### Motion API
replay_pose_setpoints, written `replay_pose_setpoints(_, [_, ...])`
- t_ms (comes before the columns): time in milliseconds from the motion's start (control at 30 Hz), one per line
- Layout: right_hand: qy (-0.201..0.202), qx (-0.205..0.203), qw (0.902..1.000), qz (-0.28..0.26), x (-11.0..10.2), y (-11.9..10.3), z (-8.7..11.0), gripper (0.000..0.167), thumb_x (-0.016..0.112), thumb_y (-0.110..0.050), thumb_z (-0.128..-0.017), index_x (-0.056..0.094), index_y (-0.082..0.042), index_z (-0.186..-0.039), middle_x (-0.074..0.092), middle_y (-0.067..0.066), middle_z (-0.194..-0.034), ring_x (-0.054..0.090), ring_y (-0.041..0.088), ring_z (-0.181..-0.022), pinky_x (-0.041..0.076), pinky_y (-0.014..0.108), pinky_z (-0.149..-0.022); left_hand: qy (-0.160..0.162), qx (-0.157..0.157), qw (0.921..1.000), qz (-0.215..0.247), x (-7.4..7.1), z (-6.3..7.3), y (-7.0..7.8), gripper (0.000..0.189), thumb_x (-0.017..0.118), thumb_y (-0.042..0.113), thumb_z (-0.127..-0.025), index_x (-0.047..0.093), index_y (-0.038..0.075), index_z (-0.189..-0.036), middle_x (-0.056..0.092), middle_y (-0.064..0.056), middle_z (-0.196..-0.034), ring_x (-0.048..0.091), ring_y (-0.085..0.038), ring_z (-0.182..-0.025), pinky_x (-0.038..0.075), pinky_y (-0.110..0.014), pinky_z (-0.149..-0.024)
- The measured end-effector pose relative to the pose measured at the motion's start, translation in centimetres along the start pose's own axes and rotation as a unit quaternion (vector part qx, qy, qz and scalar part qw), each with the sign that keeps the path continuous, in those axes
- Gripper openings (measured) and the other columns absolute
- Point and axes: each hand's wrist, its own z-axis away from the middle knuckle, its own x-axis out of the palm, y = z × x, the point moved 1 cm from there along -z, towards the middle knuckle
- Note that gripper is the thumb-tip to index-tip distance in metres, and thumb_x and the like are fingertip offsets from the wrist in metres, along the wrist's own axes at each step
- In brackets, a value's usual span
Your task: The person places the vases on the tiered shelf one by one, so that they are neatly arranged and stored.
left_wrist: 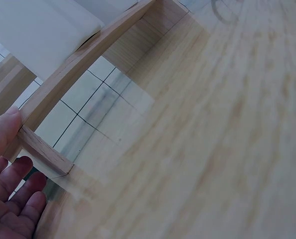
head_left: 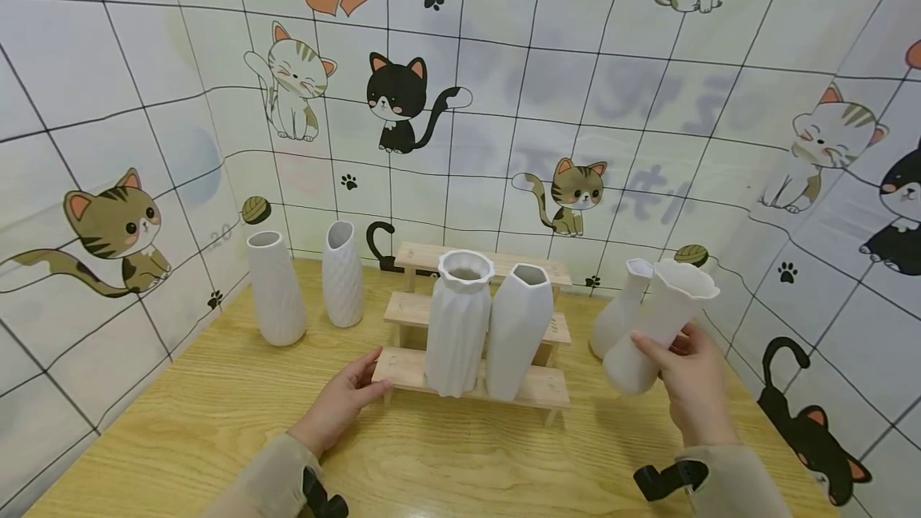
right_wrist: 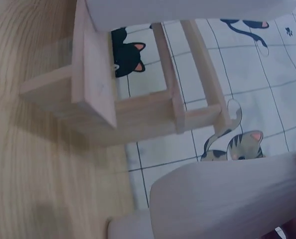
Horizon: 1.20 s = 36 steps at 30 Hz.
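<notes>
My right hand (head_left: 694, 378) grips a white vase with a ruffled rim (head_left: 665, 314), thumb on its near side and fingers round the far side. The vase leans to the right, close over the table, its rounded base showing in the right wrist view. My left hand (head_left: 341, 406) holds the left end of the lowest step of a three-step wooden stand (head_left: 403, 368), thumb at the front edge. On that step stand a fluted white vase (head_left: 456, 334) and a faceted white vase (head_left: 520, 334), side by side.
Behind the held vase is another white vase (head_left: 619, 314), partly hidden. Two more textured vases, a tall one (head_left: 277, 294) and a slant-rimmed one (head_left: 343, 278), stand at the back left. A cat-patterned cloth (head_left: 489, 86) surrounds the wooden table (head_left: 446, 470).
</notes>
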Motion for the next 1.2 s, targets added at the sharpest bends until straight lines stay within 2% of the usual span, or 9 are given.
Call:
replay_pose_setpoints(167, [-0.054, -0.03, 0.9981, -0.01, 1.4, -1.6, -0.3, 0.083, 0.075, -0.03, -0.085, 0.026, -0.005, -0.147, 0.043, 0.008, -0.126, 0.046, 0.016, -0.107, 0.044, 0.03, -0.082, 0.005, -0.002, 1.0, 0.001, 0.1, 0.0, 0.1, 0.075, 0.069, 0.025, -0.09, 0.029, 0.014, -0.152, 0.044, -0.015, -0.144, 0.044, -0.026, -0.127, 0.035, -0.047, -0.105])
replay_pose_setpoints(300, [-0.084, -0.047, 0.9953, -0.011, 2.6, -2.6, -0.8, 0.081, 0.073, -0.029, -0.087, 0.026, -0.003, -0.147, 0.043, 0.012, -0.129, 0.046, 0.02, -0.11, 0.042, 0.038, -0.088, -0.001, 0.002, 1.0, 0.002, 0.1, 0.1, 0.2, 0.076, 0.069, 0.024, -0.09, 0.027, 0.012, -0.152, 0.043, -0.016, -0.144, 0.044, -0.027, -0.127, 0.036, -0.045, -0.105])
replay_pose_setpoints(433, [-0.096, -0.057, 0.9937, 0.004, 3.4, -3.5, -1.1, 0.08, 0.073, -0.027, -0.087, 0.027, -0.004, -0.148, 0.04, 0.018, -0.133, 0.043, 0.031, -0.119, 0.039, 0.053, -0.097, -0.011, 0.009, 0.9999, 0.004, 0.2, 0.1, 0.2, 0.077, 0.068, 0.024, -0.091, 0.024, 0.011, -0.153, 0.042, -0.016, -0.145, 0.043, -0.027, -0.128, 0.036, -0.042, -0.104])
replay_pose_setpoints(533, [-0.105, -0.057, 0.9927, 0.016, 3.6, -4.0, -1.1, 0.08, 0.073, -0.026, -0.088, 0.026, -0.006, -0.15, 0.038, 0.022, -0.136, 0.039, 0.037, -0.124, 0.035, 0.058, -0.101, -0.012, 0.011, 0.9999, 0.006, 0.2, 0.0, 0.2, 0.077, 0.068, 0.023, -0.091, 0.024, 0.01, -0.153, 0.044, -0.016, -0.144, 0.043, -0.027, -0.128, 0.037, -0.04, -0.104])
replay_pose_setpoints(767, [-0.114, -0.062, 0.9915, 0.011, 3.8, -5.0, -1.5, 0.08, 0.073, -0.029, -0.087, 0.027, -0.005, -0.148, 0.039, 0.02, -0.134, 0.04, 0.035, -0.123, 0.036, 0.055, -0.101, -0.017, 0.013, 0.9997, 0.006, 0.1, -0.1, 0.2, 0.077, 0.068, 0.024, -0.091, 0.024, 0.01, -0.153, 0.044, -0.016, -0.144, 0.045, -0.027, -0.126, 0.039, -0.038, -0.102])
replay_pose_setpoints(1067, [-0.131, -0.065, 0.989, -0.016, 5.2, -5.7, -2.2, 0.078, 0.074, -0.031, -0.086, 0.03, -0.003, -0.144, 0.044, 0.014, -0.127, 0.046, 0.028, -0.116, 0.04, 0.046, -0.094, -0.015, 0.014, 0.9998, 0.004, 0.0, -0.1, 0.1, 0.077, 0.068, 0.024, -0.091, 0.024, 0.01, -0.153, 0.044, -0.016, -0.144, 0.044, -0.028, -0.128, 0.038, -0.039, -0.103])
replay_pose_setpoints(1200, [-0.147, -0.071, 0.9861, -0.029, 6.0, -6.0, -2.4, 0.077, 0.073, -0.029, -0.087, 0.029, -0.003, -0.145, 0.045, 0.014, -0.125, 0.047, 0.027, -0.114, 0.04, 0.049, -0.095, -0.009, 0.01, 0.9999, 0.002, 0.0, 0.0, 0.0, 0.077, 0.069, 0.024, -0.091, 0.025, 0.011, -0.153, 0.045, -0.016, -0.143, 0.044, -0.027, -0.127, 0.037, -0.04, -0.103])
